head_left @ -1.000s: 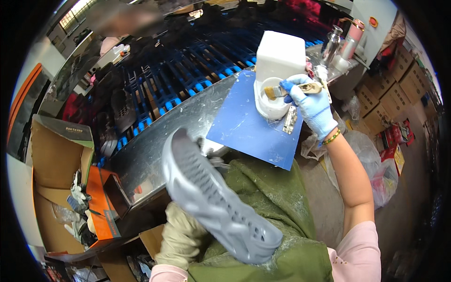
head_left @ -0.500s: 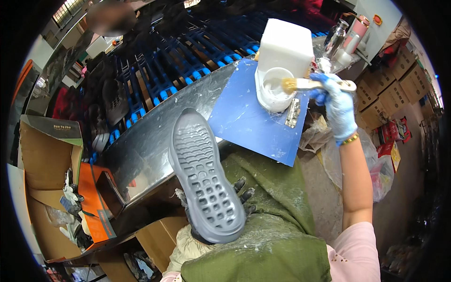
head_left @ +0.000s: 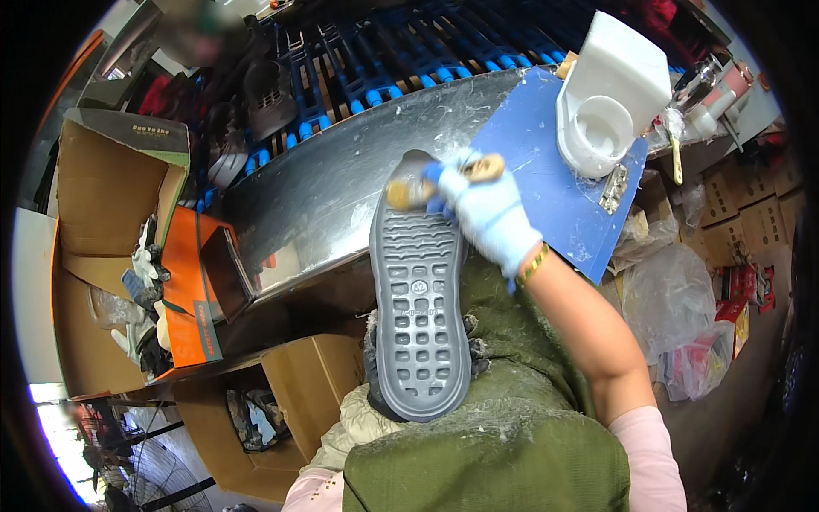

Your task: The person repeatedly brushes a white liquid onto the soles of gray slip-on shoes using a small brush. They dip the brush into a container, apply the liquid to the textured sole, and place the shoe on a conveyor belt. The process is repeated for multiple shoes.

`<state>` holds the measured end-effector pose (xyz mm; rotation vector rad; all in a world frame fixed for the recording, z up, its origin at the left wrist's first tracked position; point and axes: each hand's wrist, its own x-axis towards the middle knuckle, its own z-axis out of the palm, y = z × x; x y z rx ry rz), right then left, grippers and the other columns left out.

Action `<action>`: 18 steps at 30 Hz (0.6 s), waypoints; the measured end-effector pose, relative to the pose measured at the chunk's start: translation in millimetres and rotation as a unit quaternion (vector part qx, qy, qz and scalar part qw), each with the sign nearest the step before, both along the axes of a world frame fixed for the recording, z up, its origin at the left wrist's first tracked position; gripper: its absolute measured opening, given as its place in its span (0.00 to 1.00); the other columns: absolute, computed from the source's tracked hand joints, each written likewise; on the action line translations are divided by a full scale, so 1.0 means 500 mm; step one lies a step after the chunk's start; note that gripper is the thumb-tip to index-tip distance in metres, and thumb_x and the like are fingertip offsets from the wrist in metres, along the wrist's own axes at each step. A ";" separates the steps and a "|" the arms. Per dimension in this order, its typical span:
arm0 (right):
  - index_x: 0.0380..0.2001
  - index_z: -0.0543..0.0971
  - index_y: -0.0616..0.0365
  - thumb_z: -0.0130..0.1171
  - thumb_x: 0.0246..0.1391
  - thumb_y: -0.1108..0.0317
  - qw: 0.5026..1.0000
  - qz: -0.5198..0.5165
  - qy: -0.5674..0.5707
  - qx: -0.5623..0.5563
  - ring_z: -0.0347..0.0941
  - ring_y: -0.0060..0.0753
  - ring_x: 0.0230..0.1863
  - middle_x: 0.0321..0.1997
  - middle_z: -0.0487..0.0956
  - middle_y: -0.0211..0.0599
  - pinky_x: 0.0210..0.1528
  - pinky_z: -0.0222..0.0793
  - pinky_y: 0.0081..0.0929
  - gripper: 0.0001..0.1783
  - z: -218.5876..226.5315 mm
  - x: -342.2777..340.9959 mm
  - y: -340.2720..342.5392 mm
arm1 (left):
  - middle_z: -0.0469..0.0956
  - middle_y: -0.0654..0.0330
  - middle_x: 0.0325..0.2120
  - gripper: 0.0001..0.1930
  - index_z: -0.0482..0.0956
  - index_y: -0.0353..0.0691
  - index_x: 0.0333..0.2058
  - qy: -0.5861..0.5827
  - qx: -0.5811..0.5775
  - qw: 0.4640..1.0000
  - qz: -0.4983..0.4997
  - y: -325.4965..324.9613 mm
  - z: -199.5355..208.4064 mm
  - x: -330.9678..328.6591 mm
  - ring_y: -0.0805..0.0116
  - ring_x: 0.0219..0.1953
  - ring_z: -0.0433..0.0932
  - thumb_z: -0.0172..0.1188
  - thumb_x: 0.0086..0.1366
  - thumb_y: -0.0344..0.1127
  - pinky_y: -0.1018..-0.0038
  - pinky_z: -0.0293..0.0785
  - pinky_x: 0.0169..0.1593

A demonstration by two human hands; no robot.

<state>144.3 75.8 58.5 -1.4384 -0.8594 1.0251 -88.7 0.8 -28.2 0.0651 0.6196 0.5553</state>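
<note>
Metal bench [head_left: 337, 171] behind, grey sole [head_left: 420, 294] btwn L fingers [head_left: 479, 350] curled round it, R fingers [head_left: 433, 173] closed on brush [head_left: 404, 195].

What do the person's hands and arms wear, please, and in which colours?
The right hand wears a pale blue glove with deeper blue fingertips; a yellowish bracelet circles the wrist, and a pink sleeve ends near the elbow. The left hand, mostly hidden, shows a dark glove; a loose wrinkled beige oversleeve covers that forearm, below pink cloth.
</note>
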 end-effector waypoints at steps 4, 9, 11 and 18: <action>0.33 0.80 0.53 0.61 0.63 0.65 0.931 0.258 -0.145 0.214 0.78 0.29 0.28 0.26 0.79 0.35 0.34 0.76 0.28 0.05 0.034 -0.067 -0.185 | 0.78 0.42 0.54 0.37 0.68 0.33 0.65 -0.034 0.011 0.999 -0.010 -0.002 -0.046 -0.027 0.50 0.50 0.83 0.53 0.72 0.60 0.52 0.83 0.52; 0.41 0.84 0.62 0.60 0.62 0.69 0.964 0.240 0.055 0.098 0.80 0.21 0.36 0.36 0.86 0.33 0.42 0.77 0.23 0.09 0.069 -0.031 -0.188 | 0.79 0.47 0.53 0.33 0.69 0.33 0.64 -0.044 0.032 0.998 -0.031 -0.006 -0.096 -0.043 0.57 0.49 0.83 0.49 0.74 0.56 0.59 0.82 0.52; 0.40 0.83 0.62 0.55 0.67 0.70 0.993 0.032 -0.035 0.108 0.73 0.14 0.29 0.29 0.81 0.25 0.33 0.72 0.15 0.09 0.044 -0.017 -0.095 | 0.80 0.48 0.52 0.31 0.69 0.33 0.63 -0.029 0.051 0.997 -0.042 0.006 -0.124 -0.055 0.60 0.49 0.82 0.48 0.75 0.55 0.61 0.82 0.53; 0.39 0.82 0.62 0.67 0.63 0.66 0.989 0.011 0.115 0.097 0.78 0.16 0.32 0.34 0.84 0.31 0.37 0.74 0.18 0.09 0.006 -0.060 -0.112 | 0.82 0.48 0.45 0.25 0.72 0.31 0.60 0.005 0.083 0.995 0.057 -0.002 -0.047 -0.003 0.59 0.37 0.86 0.49 0.77 0.47 0.63 0.87 0.42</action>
